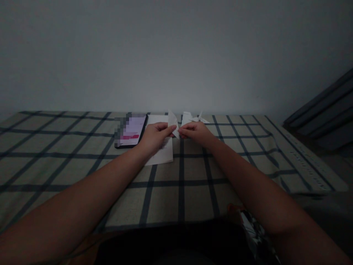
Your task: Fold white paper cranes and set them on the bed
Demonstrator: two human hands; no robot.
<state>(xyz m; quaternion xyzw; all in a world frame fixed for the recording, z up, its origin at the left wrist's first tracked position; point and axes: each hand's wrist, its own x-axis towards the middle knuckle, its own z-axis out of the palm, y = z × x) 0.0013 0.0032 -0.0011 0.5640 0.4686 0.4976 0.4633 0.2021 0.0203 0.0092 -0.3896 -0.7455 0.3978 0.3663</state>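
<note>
My left hand (155,135) and my right hand (195,131) meet above the checked cloth, both pinching a small folded white paper piece (174,123) between fingertips. The paper's two flaps stick up behind my fingers. A flat white sheet (162,154) lies under my left hand. A little folded white paper figure (200,118) sits just behind my right hand.
A phone (131,130) with a lit screen lies left of the sheet. The checked tablecloth (68,154) covers the surface up to a plain wall. A dark slanted object (325,106) stands at the right. Patterned fabric (253,232) shows near my lap.
</note>
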